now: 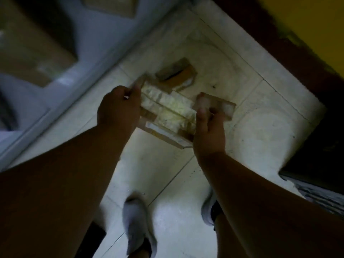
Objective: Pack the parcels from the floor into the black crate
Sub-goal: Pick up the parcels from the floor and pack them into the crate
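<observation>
A stack of flat cardboard parcels [167, 112] with pale labels hangs above the white tiled floor, held between both hands. My left hand [119, 107] grips the stack's left end with curled fingers. My right hand [208, 127] grips its right end, thumb on top. One small parcel [221, 105] lies just beyond my right hand; whether that hand touches it is unclear. Another brown parcel [176, 75] lies on the floor behind the stack. A dark object [320, 164] at the right edge may be the black crate; the view is dim and blurred.
A pale cabinet or door frame [89, 58] runs diagonally along the left. A dark skirting and a yellow wall [307, 25] close the upper right corner. My two feet in grey shoes [137, 226] stand on the tiles below the hands.
</observation>
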`<state>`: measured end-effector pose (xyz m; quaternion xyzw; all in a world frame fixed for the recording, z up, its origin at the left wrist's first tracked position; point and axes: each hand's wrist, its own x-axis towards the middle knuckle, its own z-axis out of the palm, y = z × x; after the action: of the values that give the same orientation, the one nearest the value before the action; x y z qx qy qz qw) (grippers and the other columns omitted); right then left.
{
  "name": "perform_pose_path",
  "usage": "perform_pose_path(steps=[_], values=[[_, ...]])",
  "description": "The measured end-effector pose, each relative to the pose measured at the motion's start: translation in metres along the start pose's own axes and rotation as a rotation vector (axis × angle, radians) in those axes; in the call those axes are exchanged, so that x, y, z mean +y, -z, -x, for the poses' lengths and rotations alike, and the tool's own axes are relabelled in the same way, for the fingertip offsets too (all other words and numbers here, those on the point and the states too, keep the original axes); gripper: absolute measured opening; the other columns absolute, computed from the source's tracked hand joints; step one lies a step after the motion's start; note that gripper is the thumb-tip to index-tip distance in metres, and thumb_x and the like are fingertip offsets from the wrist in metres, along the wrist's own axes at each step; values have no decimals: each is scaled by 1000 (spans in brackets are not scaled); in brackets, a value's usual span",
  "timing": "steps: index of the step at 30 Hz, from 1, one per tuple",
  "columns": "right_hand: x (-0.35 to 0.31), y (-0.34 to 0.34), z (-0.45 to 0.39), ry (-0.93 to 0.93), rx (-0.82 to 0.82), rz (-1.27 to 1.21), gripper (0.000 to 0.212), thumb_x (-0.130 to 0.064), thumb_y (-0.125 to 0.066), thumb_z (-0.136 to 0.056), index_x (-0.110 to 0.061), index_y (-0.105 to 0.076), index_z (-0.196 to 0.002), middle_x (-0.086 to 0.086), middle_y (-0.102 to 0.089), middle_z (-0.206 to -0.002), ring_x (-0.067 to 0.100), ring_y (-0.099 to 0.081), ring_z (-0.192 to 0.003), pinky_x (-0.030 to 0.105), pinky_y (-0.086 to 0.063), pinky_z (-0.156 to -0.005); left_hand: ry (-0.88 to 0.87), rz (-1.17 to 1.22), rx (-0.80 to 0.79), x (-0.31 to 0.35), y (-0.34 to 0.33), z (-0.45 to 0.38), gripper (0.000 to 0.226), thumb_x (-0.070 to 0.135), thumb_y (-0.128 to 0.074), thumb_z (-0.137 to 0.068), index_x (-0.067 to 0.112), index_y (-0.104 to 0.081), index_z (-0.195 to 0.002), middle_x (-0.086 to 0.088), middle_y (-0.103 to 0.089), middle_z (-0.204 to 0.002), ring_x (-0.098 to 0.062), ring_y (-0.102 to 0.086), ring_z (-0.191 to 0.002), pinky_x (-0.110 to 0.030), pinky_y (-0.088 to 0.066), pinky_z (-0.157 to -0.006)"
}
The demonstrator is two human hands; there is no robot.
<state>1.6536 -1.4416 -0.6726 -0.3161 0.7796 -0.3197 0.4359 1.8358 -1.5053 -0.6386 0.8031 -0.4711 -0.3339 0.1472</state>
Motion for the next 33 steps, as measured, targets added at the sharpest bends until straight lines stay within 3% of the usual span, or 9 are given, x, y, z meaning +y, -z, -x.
perform_pose_path(steps=[8,11,15,17,20,23,26,30,33], values=[[-62,-102,115,353,-462,554,125,-78,-71,-44,-22,-27,-146,8,-53,-134,27,-52,-119,41,-49,-96,272,-19,264,-106,155,33,42,44,-37,-98,11,-64,-101,-15,-67,-105,-36,-61,-101,-39,-44,-81],[-60,-120,145,321,-557,616,115,-60,-85,-48,-25,-31,-143,7,-51,-130,26,-53,-112,33,-49,-88,330,12,287,-134,190,51,46,39,-30,-102,11,-64,-116,-17,-64,-118,-38,-56,-112,-37,-42,-92],[-53,-143,184,126,-758,504,100,-58,-86,-48,-23,-44,-131,0,-64,-113,13,-68,-89,22,-54,-64,283,84,436,-166,212,88,43,50,-41,-92,18,-68,-98,-8,-69,-97,-30,-63,-95,-40,-51,-88],[-53,-154,206,109,-844,461,101,-64,-82,-41,-22,-51,-127,-3,-69,-107,11,-71,-85,24,-58,-65,350,141,589,-194,219,112,28,42,-51,-88,22,-64,-102,-2,-68,-100,-24,-63,-94,-35,-51,-85],[-52,-158,240,113,-954,426,79,-64,-80,-50,-16,-67,-111,-2,-75,-94,10,-74,-78,26,-61,-66,560,230,750,-238,227,157,43,44,-56,-80,19,-58,-115,-6,-63,-114,-28,-60,-106,-39,-49,-94],[-52,-157,270,87,-1070,391,54,-55,-79,-66,-14,-73,-101,-2,-77,-89,9,-75,-77,23,-59,-66,776,325,692,-263,230,199,52,50,-55,-85,13,-53,-122,-6,-60,-115,-25,-59,-104,-35,-48,-93],[-45,-162,295,125,-1151,399,58,-60,-72,-70,-16,-68,-109,-3,-76,-97,10,-74,-85,28,-61,-76,811,418,500,-272,223,230,26,38,-48,-97,15,-57,-107,-3,-63,-95,-26,-61,-88,-34,-48,-78],[-20,-176,325,134,-1244,488,58,-58,-63,-82,-28,-47,-129,-6,-70,-109,14,-72,-98,30,-60,-80,864,555,491,-303,206,265,6,30,-48,-99,24,-51,-98,7,-53,-79,-16,-55,-72,-27,-40,-60],[-7,-184,357,154,-1238,683,20,-51,-48,-98,-30,-51,-100,-13,-65,-90,5,-66,-83,20,-53,-68,870,564,410,-336,198,291,10,32,-43,-100,28,-53,-100,6,-56,-80,-14,-57,-70,-27,-47,-56]])
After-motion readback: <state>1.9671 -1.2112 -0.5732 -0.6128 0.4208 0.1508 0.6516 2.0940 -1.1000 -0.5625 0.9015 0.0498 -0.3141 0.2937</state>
